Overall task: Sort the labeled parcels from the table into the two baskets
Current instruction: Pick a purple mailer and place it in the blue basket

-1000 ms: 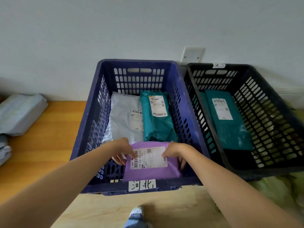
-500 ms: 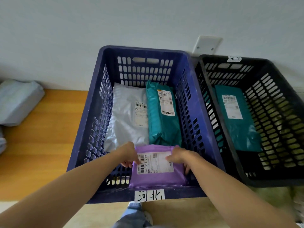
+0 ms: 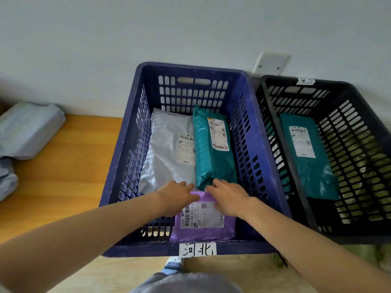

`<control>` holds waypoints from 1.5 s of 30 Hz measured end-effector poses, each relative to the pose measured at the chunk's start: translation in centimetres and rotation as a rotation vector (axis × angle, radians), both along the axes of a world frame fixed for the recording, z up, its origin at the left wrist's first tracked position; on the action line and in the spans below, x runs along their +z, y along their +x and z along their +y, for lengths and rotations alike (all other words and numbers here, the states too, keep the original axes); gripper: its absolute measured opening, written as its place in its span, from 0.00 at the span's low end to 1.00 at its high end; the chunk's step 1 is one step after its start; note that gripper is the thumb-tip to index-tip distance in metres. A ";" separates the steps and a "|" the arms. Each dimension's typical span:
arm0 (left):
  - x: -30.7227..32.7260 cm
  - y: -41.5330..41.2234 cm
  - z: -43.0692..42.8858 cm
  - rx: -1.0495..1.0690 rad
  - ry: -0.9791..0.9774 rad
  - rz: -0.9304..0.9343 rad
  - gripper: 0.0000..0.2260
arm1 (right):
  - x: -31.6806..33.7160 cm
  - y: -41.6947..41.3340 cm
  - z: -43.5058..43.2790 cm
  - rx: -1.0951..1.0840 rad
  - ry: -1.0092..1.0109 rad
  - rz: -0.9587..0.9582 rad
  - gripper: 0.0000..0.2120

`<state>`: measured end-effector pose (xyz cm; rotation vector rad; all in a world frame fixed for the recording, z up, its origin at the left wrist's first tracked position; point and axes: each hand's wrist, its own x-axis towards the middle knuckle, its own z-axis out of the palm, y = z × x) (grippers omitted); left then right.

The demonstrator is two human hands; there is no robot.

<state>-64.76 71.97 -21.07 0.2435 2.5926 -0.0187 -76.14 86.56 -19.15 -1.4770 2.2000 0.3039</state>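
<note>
The left hand (image 3: 176, 197) and right hand (image 3: 230, 198) rest flat, fingers uncurled, on the far edge of the purple parcel (image 3: 204, 224), which lies at the near end of the blue basket (image 3: 130, 159); pushed too hard, I'd say, it could buckle against the teal parcel (image 3: 213, 163).

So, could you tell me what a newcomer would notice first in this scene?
The left hand and right hand rest on a purple parcel lying at the near end of the blue basket in the centre. Behind it in that basket lie a white parcel and a teal parcel, side by side. To the right stands a black basket holding a second teal parcel.
</note>
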 end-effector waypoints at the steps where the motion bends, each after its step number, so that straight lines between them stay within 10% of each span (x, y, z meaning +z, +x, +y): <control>1: 0.2 0.1 -0.1 -0.056 -0.019 -0.019 0.27 | -0.2 0.1 0.1 0.027 0.034 -0.031 0.21; 31: -1.6 1.3 -0.1 -0.088 -0.019 -0.272 0.39 | -1.3 -0.4 1.0 -0.044 0.557 -0.274 0.44; 45: 2.2 2.8 0.4 -0.100 -0.185 -0.312 0.32 | 1.3 -1.2 0.3 -0.192 0.196 -0.272 0.27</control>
